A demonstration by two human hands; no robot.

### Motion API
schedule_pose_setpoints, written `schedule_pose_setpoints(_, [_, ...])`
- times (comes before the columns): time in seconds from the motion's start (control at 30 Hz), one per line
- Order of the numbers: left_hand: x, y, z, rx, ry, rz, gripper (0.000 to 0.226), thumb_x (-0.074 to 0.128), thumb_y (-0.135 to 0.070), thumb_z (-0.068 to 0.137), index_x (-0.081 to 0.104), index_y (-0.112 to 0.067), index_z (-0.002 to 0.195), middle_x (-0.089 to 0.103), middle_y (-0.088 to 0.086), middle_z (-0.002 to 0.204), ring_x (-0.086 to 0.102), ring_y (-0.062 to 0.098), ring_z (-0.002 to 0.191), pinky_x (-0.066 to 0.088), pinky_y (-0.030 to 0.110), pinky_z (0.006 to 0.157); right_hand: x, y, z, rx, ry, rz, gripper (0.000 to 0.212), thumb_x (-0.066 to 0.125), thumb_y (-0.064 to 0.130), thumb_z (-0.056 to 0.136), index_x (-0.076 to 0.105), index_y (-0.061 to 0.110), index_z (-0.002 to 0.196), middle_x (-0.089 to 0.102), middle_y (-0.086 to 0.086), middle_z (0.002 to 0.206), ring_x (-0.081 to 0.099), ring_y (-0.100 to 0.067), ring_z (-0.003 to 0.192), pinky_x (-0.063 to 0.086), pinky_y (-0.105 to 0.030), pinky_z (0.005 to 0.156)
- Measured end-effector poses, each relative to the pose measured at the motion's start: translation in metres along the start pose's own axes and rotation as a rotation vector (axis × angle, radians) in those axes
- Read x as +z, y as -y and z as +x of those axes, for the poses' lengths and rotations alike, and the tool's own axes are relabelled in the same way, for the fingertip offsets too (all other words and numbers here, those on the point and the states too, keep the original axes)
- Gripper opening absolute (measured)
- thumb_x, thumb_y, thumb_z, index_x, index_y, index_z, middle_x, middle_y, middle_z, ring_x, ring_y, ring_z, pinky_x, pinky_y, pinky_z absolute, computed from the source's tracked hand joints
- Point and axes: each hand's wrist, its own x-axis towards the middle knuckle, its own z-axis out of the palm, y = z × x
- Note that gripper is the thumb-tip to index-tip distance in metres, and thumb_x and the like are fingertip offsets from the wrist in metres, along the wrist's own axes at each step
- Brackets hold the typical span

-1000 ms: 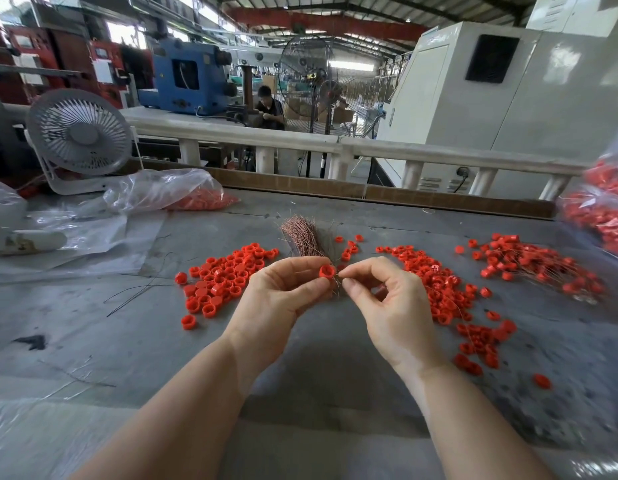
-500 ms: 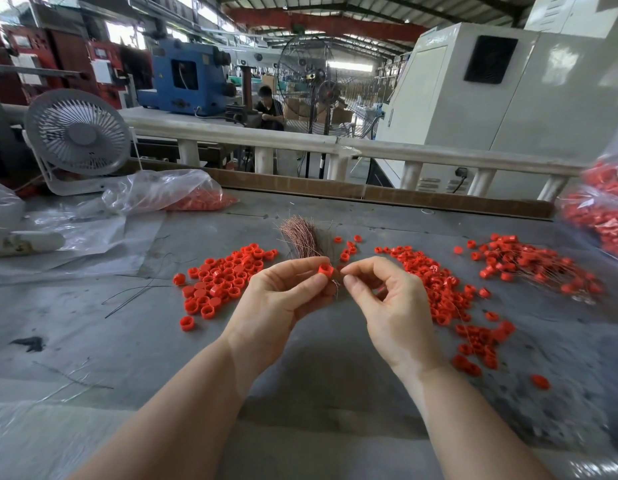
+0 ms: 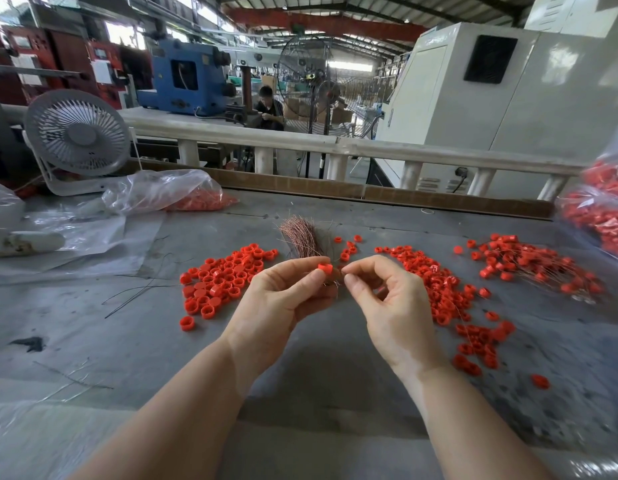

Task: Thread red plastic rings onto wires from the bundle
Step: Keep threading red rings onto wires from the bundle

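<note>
Head view, looking down at a grey table (image 3: 134,341). Left hand (image 3: 283,299) pinching one red ring (image 3: 325,269) between thumb and fingertip, ring sitting right at the top of the pinch. Right hand (image 3: 387,299) just right of the ring, thumb and first finger pressed together at the tips, other fingers curled; too thin to tell whether a wire sits between them. Bundle of thin copper-coloured wires (image 3: 300,237) just behind the hands, fanning out far from the ring, its near end hidden by the left fingers. Pile of loose red rings (image 3: 224,282) on the left, near the left hand. Longer trail of rings (image 3: 449,296) on the right. Rings already on wires (image 3: 529,265) far right. Small white fan (image 3: 77,136) far left, and a clear bag with red parts (image 3: 169,195) beside it.
</note>
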Motion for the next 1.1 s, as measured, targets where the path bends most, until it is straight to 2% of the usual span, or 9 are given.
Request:
schedule_pose_setpoints(0.57, [-0.0014,0.0008,0.0013,-0.001,-0.002,0.006,0.021,0.06,-0.01,0.076,0.067,-0.007,0.096,0.073,0.006,0.082,0.068,0.011,0.067,0.054,0.019,0.06,0.0014,-0.0023,0.0001,-0.049,-0.019,0.006,0.016,0.064,0.004,0.084,0.065,0.02,0.08,0.063,0.013,0.07,0.056,0.002,0.066,0.038,-0.006,0.059])
schedule_pose_setpoints(0.73, [-0.003,0.0008,0.0012,0.047,-0.013,0.002,0.028,0.063,-0.006,0.067,0.068,-0.007,0.095,0.072,0.006,0.081,0.068,0.013,0.071,0.055,0.02,0.065,0.0024,-0.002,0.0001,-0.06,-0.022,0.001,0.015,0.064,0.003,0.083,0.065,0.018,0.079,0.061,0.013,0.067,0.055,0.003,0.062,0.037,-0.005,0.058])
schedule_pose_setpoints(0.97, [-0.0039,0.001,0.0011,0.077,-0.021,0.001,0.024,0.065,-0.003,0.063,0.072,-0.011,0.085,0.073,0.006,0.079,0.069,0.013,0.073,0.054,0.02,0.065,0.0022,-0.0027,0.0001,-0.081,-0.016,-0.03,0.015,0.062,0.006,0.081,0.063,0.021,0.076,0.059,0.015,0.066,0.054,0.004,0.064,0.037,-0.005,0.059])
schedule_pose_setpoints(1.1, [-0.0042,0.0011,0.0016,0.078,-0.024,0.017,0.023,0.066,-0.004,0.062,0.075,-0.015,0.08,0.073,0.005,0.081,0.068,0.012,0.075,0.056,0.021,0.071,0.0032,-0.0031,0.0013,-0.089,-0.008,-0.036,0.01,0.059,0.012,0.079,0.062,0.02,0.074,0.059,0.015,0.066,0.054,0.002,0.063,0.036,-0.006,0.059])
